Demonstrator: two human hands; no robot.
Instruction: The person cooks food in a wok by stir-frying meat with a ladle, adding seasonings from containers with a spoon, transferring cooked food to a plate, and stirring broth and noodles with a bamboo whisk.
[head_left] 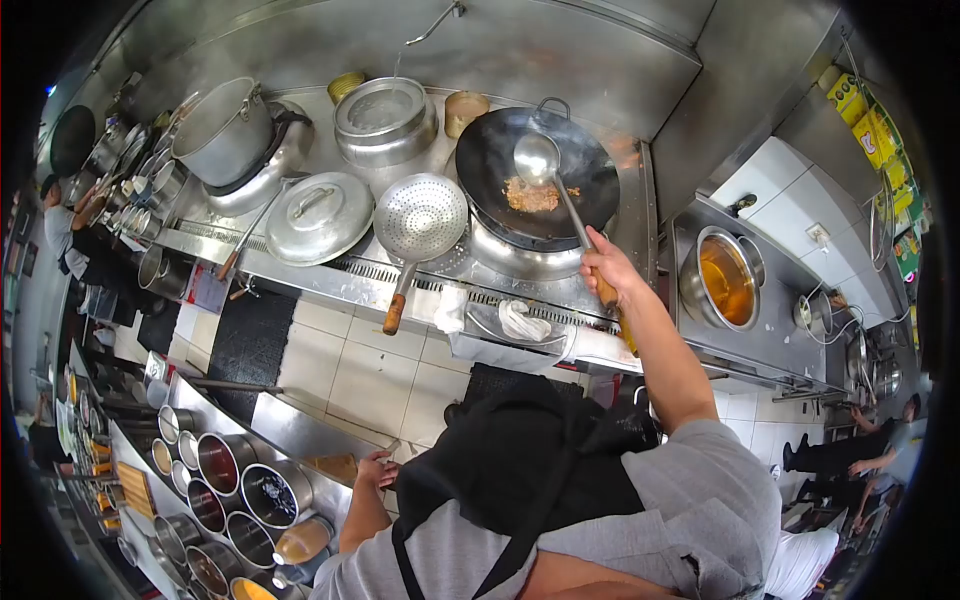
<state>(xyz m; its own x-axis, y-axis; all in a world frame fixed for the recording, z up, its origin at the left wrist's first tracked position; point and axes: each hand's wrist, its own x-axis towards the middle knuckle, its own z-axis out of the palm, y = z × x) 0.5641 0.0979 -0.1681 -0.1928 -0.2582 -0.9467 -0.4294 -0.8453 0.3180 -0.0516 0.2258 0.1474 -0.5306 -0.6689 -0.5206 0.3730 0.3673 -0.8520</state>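
My right hand (607,268) is closed around the wooden-ended handle of a steel ladle (537,158). The ladle's bowl is over the black wok (482,165), just above a small heap of browned minced food (532,195). My left hand (374,470) hangs low by the edge of the seasoning counter, its fingers loosely apart and nothing visible in them. A perforated strainer (420,218) with a wooden handle lies left of the wok. Beside it sits a round metal lid (319,220).
A large pot (223,130) and a covered steel pot (384,112) stand along the stove. At right is a bowl of amber oil (722,275). Several sauce containers (219,462) fill the counter behind my left side. Other people (865,450) stand at the far right and far left.
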